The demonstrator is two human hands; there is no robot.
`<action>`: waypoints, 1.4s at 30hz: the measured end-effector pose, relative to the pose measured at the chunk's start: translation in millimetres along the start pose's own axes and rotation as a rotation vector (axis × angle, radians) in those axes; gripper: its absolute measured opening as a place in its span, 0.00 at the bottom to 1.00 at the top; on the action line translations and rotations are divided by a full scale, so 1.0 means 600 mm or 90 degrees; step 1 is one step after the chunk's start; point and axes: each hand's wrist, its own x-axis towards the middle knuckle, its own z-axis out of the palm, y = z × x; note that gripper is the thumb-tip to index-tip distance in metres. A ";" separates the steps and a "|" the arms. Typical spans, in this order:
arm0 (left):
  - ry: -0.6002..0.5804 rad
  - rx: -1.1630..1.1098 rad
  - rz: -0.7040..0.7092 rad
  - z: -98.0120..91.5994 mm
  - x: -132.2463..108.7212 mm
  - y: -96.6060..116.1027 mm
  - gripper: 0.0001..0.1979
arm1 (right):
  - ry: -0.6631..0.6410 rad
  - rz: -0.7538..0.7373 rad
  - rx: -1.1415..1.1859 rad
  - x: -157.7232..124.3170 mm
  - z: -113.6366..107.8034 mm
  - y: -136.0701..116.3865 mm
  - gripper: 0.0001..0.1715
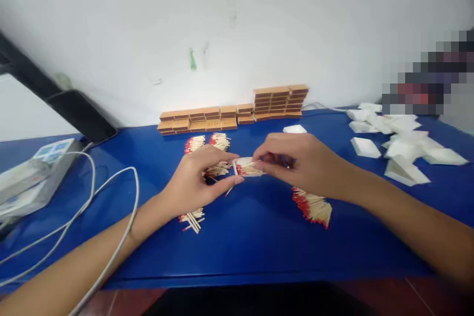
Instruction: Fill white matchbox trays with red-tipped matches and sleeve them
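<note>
Head view: left fingers (224, 185) pinch your tray (252, 175) (right fingers (273, 170) at its end, grip unclear); oversqueezing could spill matches (243, 165).

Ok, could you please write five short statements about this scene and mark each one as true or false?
1. The left hand holds a small white tray with red-tipped matches in it. True.
2. Stacked orange boxes stand along the wall. True.
3. The right hand rests on these boxes. False: its fingers are at the end of the tray opposite the left hand.
4. All matches are inside the tray. False: loose piles also lie on the tabletop.
5. The tabletop is red. False: it is blue.
</note>
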 end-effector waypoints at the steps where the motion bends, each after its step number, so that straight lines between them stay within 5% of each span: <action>1: 0.003 -0.001 0.000 0.001 0.000 0.000 0.17 | 0.000 -0.004 0.003 0.002 0.001 0.002 0.08; 14: 0.019 -0.003 0.007 0.003 0.004 0.006 0.17 | -0.011 0.023 0.014 0.002 -0.004 0.002 0.13; 27: 0.014 -0.014 -0.006 0.003 0.003 0.007 0.17 | -0.033 0.020 0.032 0.006 0.006 0.006 0.07; 42: 0.130 -0.067 -0.134 0.005 0.003 0.006 0.17 | 0.144 0.038 0.012 0.006 0.006 -0.018 0.06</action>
